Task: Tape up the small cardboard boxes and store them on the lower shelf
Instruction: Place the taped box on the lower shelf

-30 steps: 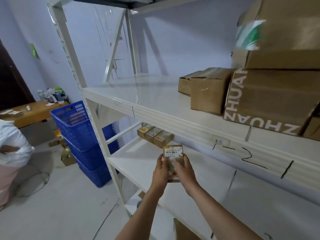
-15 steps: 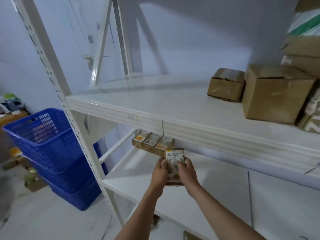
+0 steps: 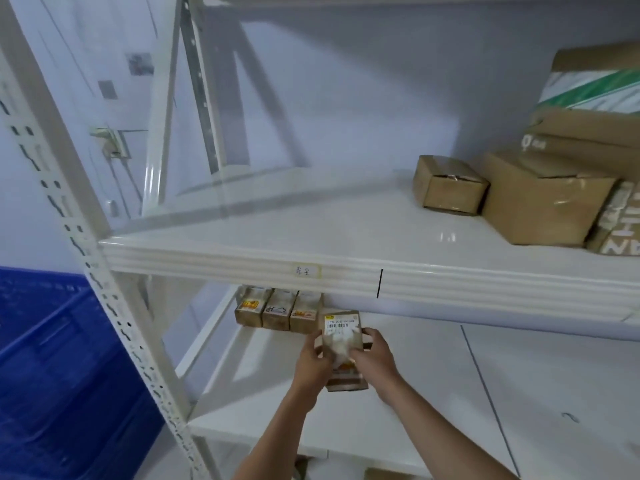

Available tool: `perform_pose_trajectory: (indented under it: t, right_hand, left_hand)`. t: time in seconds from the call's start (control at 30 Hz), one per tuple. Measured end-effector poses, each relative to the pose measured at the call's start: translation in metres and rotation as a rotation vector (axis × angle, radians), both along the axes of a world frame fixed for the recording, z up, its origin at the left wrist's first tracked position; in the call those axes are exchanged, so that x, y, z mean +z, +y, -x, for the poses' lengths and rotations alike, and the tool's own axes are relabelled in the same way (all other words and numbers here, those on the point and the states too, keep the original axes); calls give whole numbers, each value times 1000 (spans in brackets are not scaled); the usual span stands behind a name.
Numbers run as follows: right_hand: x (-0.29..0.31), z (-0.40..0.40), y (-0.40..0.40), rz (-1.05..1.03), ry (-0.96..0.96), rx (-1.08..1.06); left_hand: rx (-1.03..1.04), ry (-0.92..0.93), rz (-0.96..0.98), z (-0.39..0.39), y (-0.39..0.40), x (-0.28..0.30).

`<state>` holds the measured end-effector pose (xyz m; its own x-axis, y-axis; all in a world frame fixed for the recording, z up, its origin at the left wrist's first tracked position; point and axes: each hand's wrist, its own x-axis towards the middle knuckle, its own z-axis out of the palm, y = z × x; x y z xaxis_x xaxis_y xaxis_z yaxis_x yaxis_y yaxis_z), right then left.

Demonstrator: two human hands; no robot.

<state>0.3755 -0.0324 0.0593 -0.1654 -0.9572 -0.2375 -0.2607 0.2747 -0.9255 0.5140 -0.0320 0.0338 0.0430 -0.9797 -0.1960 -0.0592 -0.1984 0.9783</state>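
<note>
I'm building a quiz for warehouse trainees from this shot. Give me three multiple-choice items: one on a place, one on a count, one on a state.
1. Where do the small boxes already stored sit?
A. lower shelf, at the back left
B. upper shelf
C. blue crate

2. How many small boxes stand in that row?
A. one
B. three
C. six

3. How is the labelled box handled?
A. lying untouched
B. held in both hands
C. held in one hand

Answers:
1 A: the row of small boxes rests on the lower shelf.
2 B: three sit side by side.
3 B: left hand and right hand grip the labelled box.

small box (image 3: 341, 336) label: barcode, digits blurred; shelf-edge tag (image 3: 306, 271) handwriting unreadable; right carton (image 3: 621, 233) shows "na"
</note>
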Motion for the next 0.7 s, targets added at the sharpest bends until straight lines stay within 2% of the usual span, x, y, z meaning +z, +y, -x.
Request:
perform_pose_trajectory:
  t: [0.17,0.37,0.53,0.7]
  right_hand:
    - [-1,16,-10,8,-109,-25]
    - [-10,9,-10,-79,-368,-6]
    - [-8,-11,-10,-103,-306,-18]
    - [-3,-29,-10,-172,-209,28]
  left_hand:
    - [-5,103,-54,1,-7,5]
    - [6,255,-164,-2,-2,17]
    - [-47,374,-187,-17,-8,15]
    - [-78,325,-173,-39,-20,8]
